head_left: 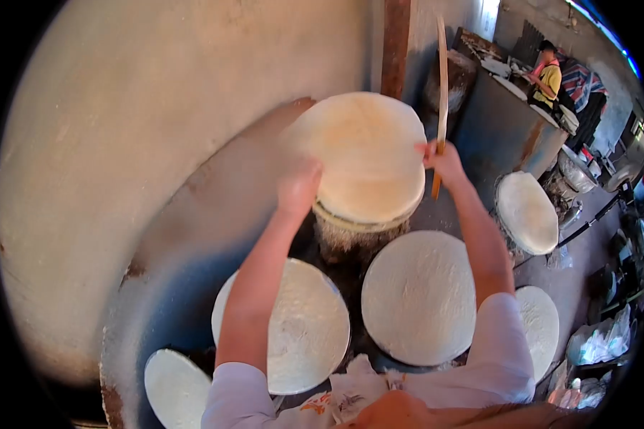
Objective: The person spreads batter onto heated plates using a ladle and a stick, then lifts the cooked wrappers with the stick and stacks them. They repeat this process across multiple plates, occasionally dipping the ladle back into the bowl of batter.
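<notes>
A large, thin round sheet (368, 157), pale and browned in patches, like flatbread, tops a stack on a rough round stand (350, 239). At its left edge is my left hand (300, 184), with the fingers blurred by motion. Closed around a long, thin wooden stick (442, 86), my right hand (445, 161) is at the right edge of the sheet, its fingertips touching or overlapping the rim. The stick points up, its orange-brown lower end showing below the hand. I cannot tell whether the left fingers grip the sheet.
Below my arms are two round trays of pale material (418, 300), (308, 325). Similar round trays stand at lower left (177, 390) and right (539, 325). Another browned round stack (528, 213) is on the right. A curved wall (157, 107) borders the left. A person (549, 77) works behind a counter (504, 118).
</notes>
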